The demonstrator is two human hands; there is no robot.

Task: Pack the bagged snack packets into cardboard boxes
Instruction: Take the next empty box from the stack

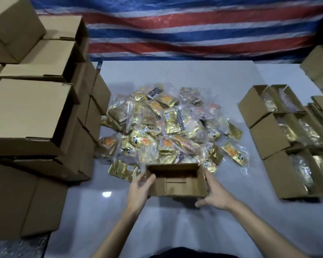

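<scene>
At the far left a stack of closed boxes [26,108] is piled, well apart from the work. The left grip [141,185] is curled on the left wall of the empty box [177,185], which stands open-topped on the table [175,226], its far edge just against the nearest bags of the pile of bagged packets [172,118]. The right grip [215,193] is laid flat against the box's right wall, fingers straight, pressing rather than clasping. The step in hand is judged to be the setting of this box for filling. The box is best squared, with its mouth fully open and its flaps turned clear, and placed close to the pile so that bags can be drawn in with a short reach. The thin cardboard should be steadied, not squeezed, lest the walls bow. At the right, a row of filled boxes [268,133] shows the loading to be matched: bags laid inside, tops left open.
</scene>
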